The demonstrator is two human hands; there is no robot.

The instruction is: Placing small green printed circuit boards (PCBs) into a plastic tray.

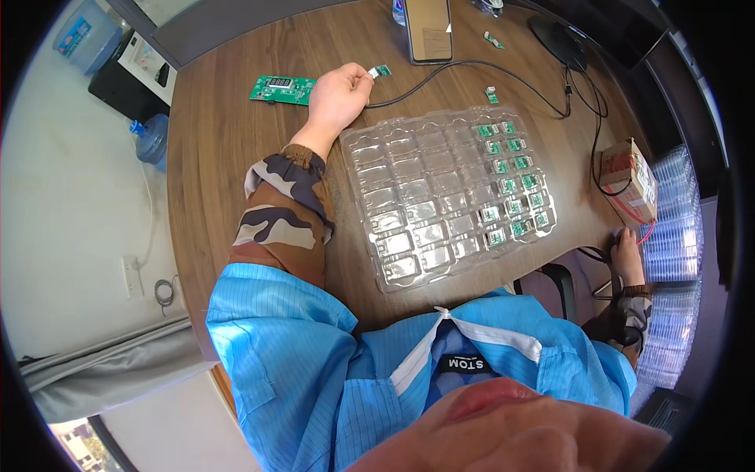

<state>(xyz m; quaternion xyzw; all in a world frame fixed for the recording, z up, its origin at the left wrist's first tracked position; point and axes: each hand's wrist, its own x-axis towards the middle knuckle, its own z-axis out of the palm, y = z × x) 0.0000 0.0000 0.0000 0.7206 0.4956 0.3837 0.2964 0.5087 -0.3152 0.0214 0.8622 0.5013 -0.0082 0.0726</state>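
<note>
My left hand (340,96) is closed in a pinch on a small green circuit board (382,71) with a pale connector end. Beside that wrist lies a larger green display board (281,90) with a dark digit display, its right end hidden by the hand. Just in front of my left hand is a clear plastic tray (417,189), whose right-hand pockets hold several small green boards (507,185). My right hand (627,256) is low at the table's right edge, below a cardboard box (629,179). Its fingers look curled, but what they touch is hidden.
A phone (430,35) stands upright at the back. Two loose small boards, one nearer (492,95), lie right of it. A black cable (503,71) crosses the table toward a monitor stand (557,43). Stacked clear trays (678,228) rise at the right.
</note>
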